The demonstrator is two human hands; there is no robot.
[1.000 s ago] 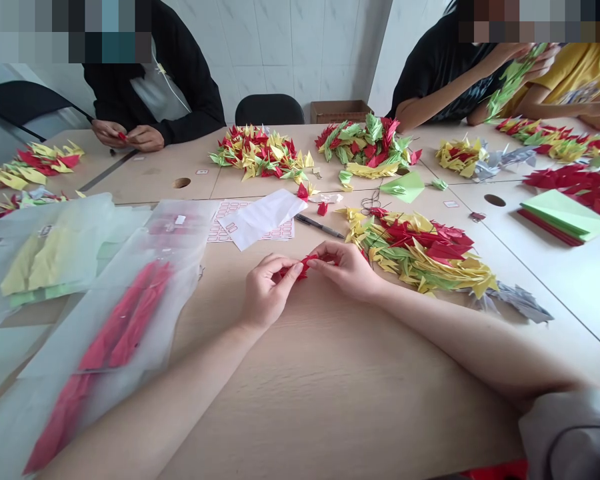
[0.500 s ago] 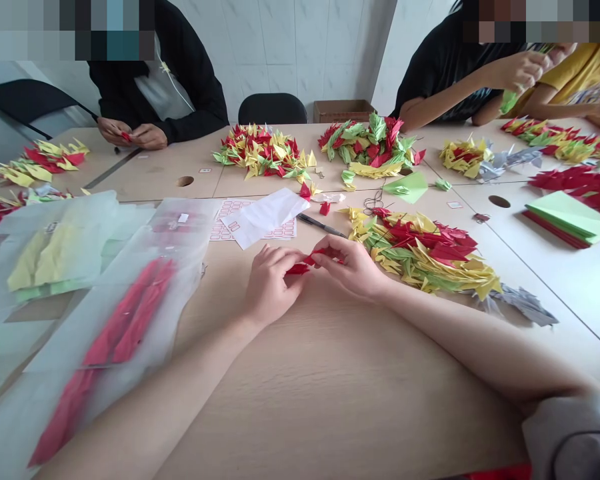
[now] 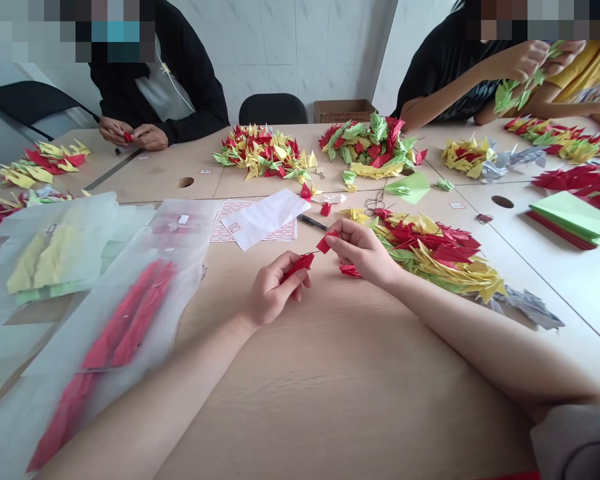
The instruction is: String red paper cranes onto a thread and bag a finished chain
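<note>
My left hand [image 3: 270, 290] is closed around a small stack of red folded paper pieces [image 3: 300, 264], just above the wooden table. Between thumb and fingers, my right hand [image 3: 363, 252] pinches one red folded paper piece [image 3: 323, 245]. A thin dark line, perhaps a needle or thread, runs between the two bits of red paper. Below my right hand lies more red folded paper [image 3: 350, 270]. Close to its wrist is a heap of strung red, yellow and green paper pieces [image 3: 435, 257]. A black pen [image 3: 313, 222] lies beyond the fingers.
Plastic bags [image 3: 180, 260] with red and yellow folded paper cover the left side. White paper [image 3: 265, 217] lies on a printed sheet ahead. Green and red paper sheets [image 3: 580, 217] are stacked at right. Co-workers [image 3: 195, 87] sit across the table [image 3: 290, 380], handling folded paper.
My hands have moved apart: the right has lifted up and right with a red piece, the left has turned slightly. Across the table, a co-worker's hands have raised green folded paper.
</note>
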